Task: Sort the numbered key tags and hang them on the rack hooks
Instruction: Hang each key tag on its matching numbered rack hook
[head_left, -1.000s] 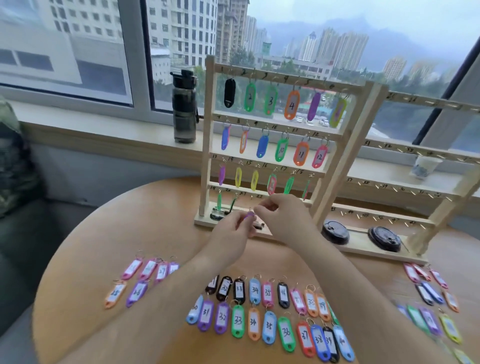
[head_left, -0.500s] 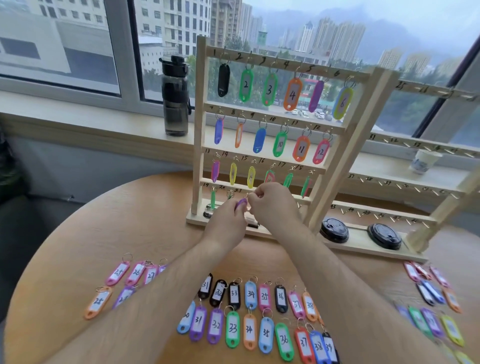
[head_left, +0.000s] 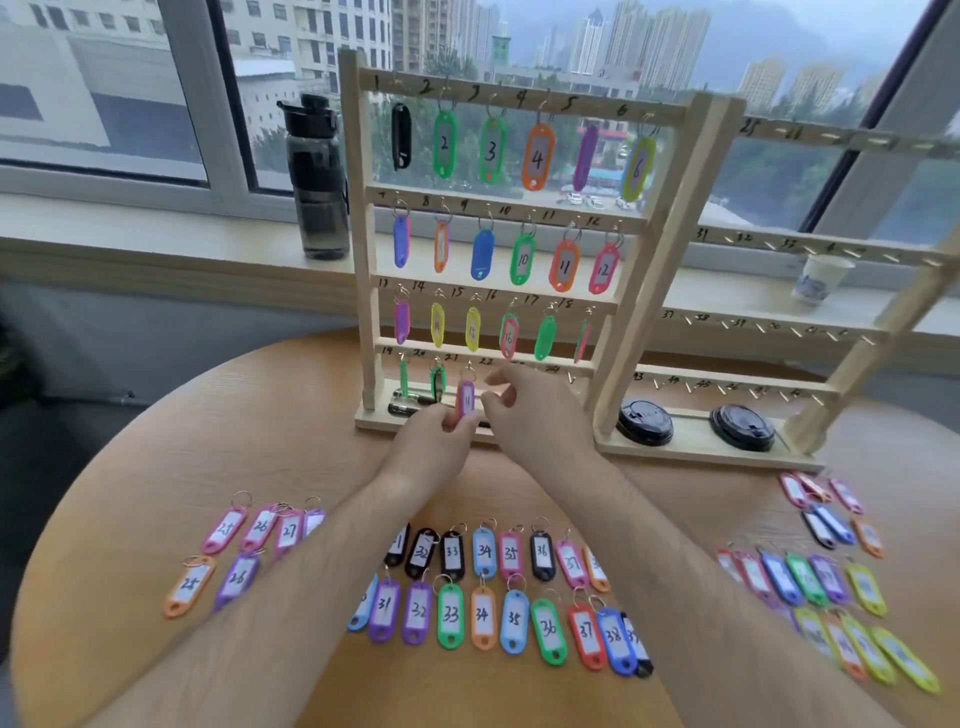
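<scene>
Head view. Round wooden table (head_left: 291, 415), with the wooden rack (head_left: 358, 234) standing at its 12 o'clock edge in front of a window. The rack's top three rows are filled with hung tags, numbers 1 to 18 written on the bars, e.g. the orange tag 4 (head_left: 537, 156). In the bottom row a green tag (head_left: 403, 376) hangs under 19 and a darker one (head_left: 438, 382) under 20. The purple tag (head_left: 467, 399) is upright under the mark 21, its ring up at the bar; whether the ring sits on the hook cannot be told. The left hand (head_left: 436, 447) is at 6 o'clock of this tag, thumb and forefinger pinched on its lower end. The right hand (head_left: 540, 415) is at 3 o'clock of the tag, with its fingers (head_left: 498, 387) curled and slightly apart just beside the ring; contact with the ring cannot be told. A second rack (head_left: 696, 442) adjoins at 3 o'clock of the first, hooks bare, with two black lids (head_left: 644, 422) on its base. Loose tags lie on the table: two rows numbered in the thirties (head_left: 483, 613) at 6 o'clock between the forearms, a group in the twenties (head_left: 228, 530) at 8 o'clock, and a blurred group (head_left: 831, 577) at 4 o'clock. On the sill are a dark bottle (head_left: 317, 182) at 11 o'clock and a paper cup (head_left: 823, 278) at 2 o'clock.
</scene>
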